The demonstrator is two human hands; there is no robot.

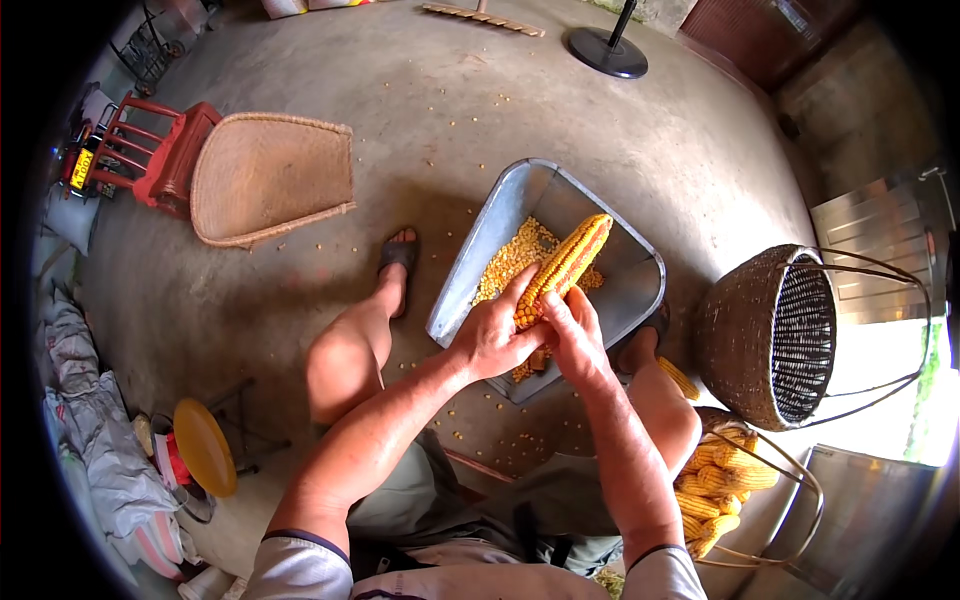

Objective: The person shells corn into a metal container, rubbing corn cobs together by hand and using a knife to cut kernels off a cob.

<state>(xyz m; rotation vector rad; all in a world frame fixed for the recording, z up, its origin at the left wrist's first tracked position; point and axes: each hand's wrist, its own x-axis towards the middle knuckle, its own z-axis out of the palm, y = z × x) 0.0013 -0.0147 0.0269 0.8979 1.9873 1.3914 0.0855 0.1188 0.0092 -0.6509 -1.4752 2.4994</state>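
Note:
An ear of dried yellow corn (568, 255) is held in both hands, tilted with its far end up and to the right. Strips along its side are bare of kernels and show the reddish cob. My left hand (495, 330) grips its near end from the left. My right hand (577, 334) holds it from the right, the thumb pressed on the kernels. Below the ear stands a sheet-metal scoop-shaped pan (630, 292) between my feet. Loose corn kernels (502, 266) lie heaped in it, partly hidden by my hands.
Right of me, a dark wicker basket (739, 337) lies on its side; another basket holds several corn ears (720, 480). At left are a woven winnowing tray (274, 180) against a red wooden chair (176, 157), a yellow-topped stool (204, 448) and sacks (112, 450). Kernels dot the concrete floor (420, 120).

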